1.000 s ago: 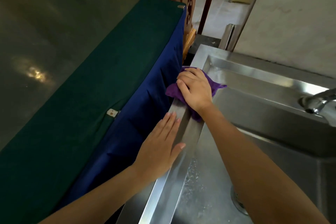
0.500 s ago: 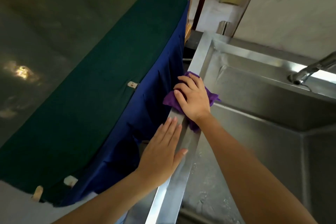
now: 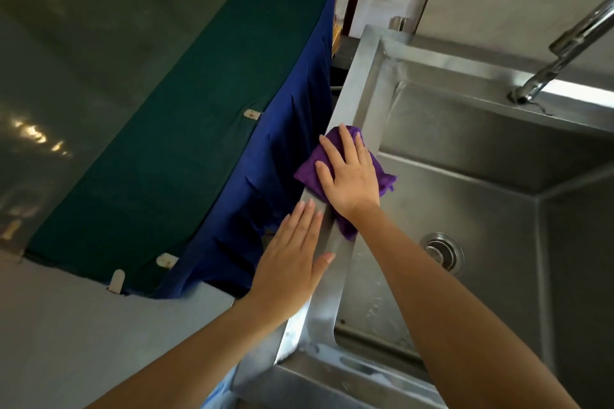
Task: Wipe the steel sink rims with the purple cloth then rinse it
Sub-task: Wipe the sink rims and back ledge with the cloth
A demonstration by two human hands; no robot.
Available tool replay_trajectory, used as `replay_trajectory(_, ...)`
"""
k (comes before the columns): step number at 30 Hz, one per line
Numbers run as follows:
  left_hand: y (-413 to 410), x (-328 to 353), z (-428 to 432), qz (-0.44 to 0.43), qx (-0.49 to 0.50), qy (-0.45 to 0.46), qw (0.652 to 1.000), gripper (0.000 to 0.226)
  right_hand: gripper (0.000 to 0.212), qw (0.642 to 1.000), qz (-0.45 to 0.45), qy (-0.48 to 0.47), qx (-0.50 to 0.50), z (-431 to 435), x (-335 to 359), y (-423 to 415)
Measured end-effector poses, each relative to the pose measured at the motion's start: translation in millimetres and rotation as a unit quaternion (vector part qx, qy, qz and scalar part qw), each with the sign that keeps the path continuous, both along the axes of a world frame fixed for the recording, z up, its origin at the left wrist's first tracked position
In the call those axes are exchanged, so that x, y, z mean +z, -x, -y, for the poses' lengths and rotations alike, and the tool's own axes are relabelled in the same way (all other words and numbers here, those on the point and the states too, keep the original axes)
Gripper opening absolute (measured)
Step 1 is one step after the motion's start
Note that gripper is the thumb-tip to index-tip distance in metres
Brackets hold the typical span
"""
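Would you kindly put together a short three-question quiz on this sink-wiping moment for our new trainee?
1. True or false: the right hand presses the purple cloth flat on the sink's left rim.
2. Where does the left hand rest?
A. on the faucet
B. on the same rim, nearer the person
C. in the basin
3. Fill in: the drain strainer sits in the basin floor, to the ____ of the right forearm.

Key
1. True
2. B
3. right
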State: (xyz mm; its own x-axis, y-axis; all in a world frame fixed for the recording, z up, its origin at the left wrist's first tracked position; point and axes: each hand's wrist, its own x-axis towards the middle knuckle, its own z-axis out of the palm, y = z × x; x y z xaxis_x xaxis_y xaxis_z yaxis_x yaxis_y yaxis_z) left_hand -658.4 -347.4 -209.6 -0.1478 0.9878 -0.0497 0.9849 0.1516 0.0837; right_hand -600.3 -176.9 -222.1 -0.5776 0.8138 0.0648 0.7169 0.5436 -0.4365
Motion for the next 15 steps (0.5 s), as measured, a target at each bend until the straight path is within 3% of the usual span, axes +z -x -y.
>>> replay_trajectory(15, -12, 7, 87, -0.022, -0.030, 0.033, 0.999, 0.069, 0.057, 0.999, 0.032, 0.021, -0.007, 74, 4, -22)
